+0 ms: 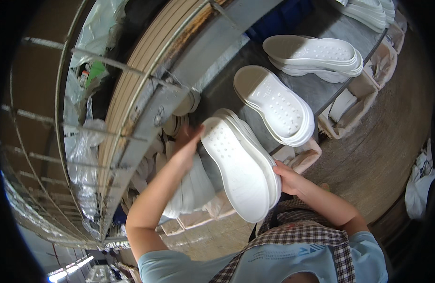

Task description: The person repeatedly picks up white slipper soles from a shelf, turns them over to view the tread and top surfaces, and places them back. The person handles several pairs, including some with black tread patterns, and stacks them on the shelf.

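Observation:
A stack of white shoe soles hangs tilted in front of me, its dotted upper face toward me. My right hand is closed on the stack's right edge, the thumb on its side and the other fingers mostly hidden. At the stack's upper left end is my left hand, smeared by motion; its fingertips reach the edge, but their grip cannot be made out. Just beyond, another stack of white soles lies on the grey metal table. A further sole stack rests behind it.
More white soles sit at the far right end of the table. Pale lined bins line its edge, some holding white pieces. On the left stands a wire rack with plastic bags. A blue crate is at the back.

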`<act>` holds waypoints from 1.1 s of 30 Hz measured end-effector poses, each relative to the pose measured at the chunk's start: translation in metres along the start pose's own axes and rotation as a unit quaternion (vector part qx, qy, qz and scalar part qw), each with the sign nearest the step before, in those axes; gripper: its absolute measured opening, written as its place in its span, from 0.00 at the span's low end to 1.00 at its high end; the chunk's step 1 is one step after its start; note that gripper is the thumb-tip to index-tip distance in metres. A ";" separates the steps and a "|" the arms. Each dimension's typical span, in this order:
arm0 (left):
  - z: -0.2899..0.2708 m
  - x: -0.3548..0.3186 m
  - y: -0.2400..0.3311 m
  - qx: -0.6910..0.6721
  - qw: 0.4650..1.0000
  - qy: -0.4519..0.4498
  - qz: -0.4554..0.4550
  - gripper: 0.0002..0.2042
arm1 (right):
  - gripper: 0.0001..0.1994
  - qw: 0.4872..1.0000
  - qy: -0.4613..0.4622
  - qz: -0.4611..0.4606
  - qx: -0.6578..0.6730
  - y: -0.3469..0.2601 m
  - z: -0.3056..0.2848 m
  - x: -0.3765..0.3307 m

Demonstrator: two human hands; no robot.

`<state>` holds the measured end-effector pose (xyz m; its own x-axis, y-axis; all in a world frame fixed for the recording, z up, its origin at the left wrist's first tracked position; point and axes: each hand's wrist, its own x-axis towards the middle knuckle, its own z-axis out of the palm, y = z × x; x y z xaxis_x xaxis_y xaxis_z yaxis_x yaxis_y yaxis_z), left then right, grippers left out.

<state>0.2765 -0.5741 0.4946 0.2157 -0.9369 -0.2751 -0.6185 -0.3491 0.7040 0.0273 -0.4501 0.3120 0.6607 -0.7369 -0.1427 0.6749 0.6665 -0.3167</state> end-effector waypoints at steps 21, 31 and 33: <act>0.091 -0.294 -0.137 -0.641 0.743 -0.092 0.169 0.26 | 0.53 0.869 -0.094 -0.161 -0.457 0.066 0.122 -0.143; 0.041 -0.417 -0.223 -0.686 0.698 -0.065 0.196 0.26 | 0.44 0.928 -0.160 -0.030 -0.334 0.184 0.203 -0.173; 0.040 -0.441 -0.242 -0.692 0.694 -0.062 0.187 0.26 | 0.43 0.918 -0.150 -0.017 -0.367 0.205 0.214 -0.172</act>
<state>0.3011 -0.0758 0.4190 0.1156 -0.9880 0.1023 0.7239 0.1543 0.6724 0.1224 -0.1624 0.4723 0.7792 -0.6173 0.1088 0.3661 0.3072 -0.8784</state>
